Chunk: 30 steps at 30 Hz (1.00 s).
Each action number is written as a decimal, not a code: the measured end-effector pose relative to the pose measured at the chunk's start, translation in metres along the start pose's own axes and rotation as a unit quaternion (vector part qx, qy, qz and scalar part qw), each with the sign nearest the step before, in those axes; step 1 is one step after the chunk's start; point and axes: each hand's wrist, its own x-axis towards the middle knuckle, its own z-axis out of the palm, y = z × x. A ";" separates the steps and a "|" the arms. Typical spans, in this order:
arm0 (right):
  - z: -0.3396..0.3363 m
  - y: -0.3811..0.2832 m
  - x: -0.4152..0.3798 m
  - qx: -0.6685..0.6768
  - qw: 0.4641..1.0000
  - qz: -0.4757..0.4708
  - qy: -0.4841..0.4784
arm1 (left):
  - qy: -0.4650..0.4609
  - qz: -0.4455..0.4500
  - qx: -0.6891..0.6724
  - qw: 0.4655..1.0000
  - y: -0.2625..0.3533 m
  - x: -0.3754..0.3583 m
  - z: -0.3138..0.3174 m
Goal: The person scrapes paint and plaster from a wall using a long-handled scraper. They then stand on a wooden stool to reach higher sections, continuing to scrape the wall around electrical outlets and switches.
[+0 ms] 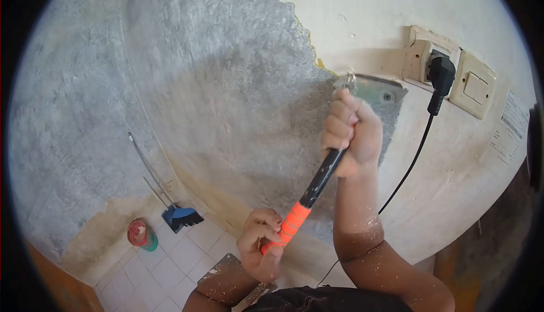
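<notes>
A long-handled scraper point(324, 177) slants up across the wall, its handle black with an orange grip at the lower end. My left hand point(260, 244) is closed round the orange grip. Higher up, my right hand point(351, 133) wraps the black shaft just below the head. The wide metal blade point(387, 93) lies against the wall along the border between bare grey plaster point(226, 57) and cream paint point(351, 17). Paint shavings point(350, 80) cling at the blade's left part. My right hand hides part of the scraper's head.
Right of the blade, a black plug point(442, 77) sits in a wall socket point(416, 57), its cord point(416, 159) hanging down. A light switch point(476, 85) adjoins it. On the tiled floor point(164, 278) stand a red and green basket point(144, 235) and a blue broom head point(180, 217).
</notes>
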 end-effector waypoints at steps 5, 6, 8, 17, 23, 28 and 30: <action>-0.004 0.005 -0.008 0.034 0.999 0.003 0.010 | -0.005 0.106 0.023 0.994 0.011 -0.005 0.004; -0.010 0.008 -0.012 0.003 0.999 0.012 0.034 | -0.009 0.106 0.022 0.994 0.009 -0.012 0.000; -0.014 0.011 -0.012 -0.020 0.997 0.007 0.075 | -0.046 0.093 0.048 0.993 0.001 -0.019 -0.008; -0.009 0.012 -0.008 0.040 0.999 0.019 0.011 | -0.026 0.153 0.053 0.987 0.017 -0.009 -0.008; -0.001 0.004 0.019 -0.046 0.999 -0.001 0.013 | 0.014 0.094 0.085 0.992 -0.002 0.010 -0.003; -0.007 0.014 -0.003 0.036 0.999 0.011 0.017 | -0.026 0.177 0.063 0.982 0.018 -0.007 -0.010; -0.014 0.017 -0.009 0.031 0.999 0.019 0.013 | -0.025 0.176 0.046 0.983 0.014 -0.007 -0.013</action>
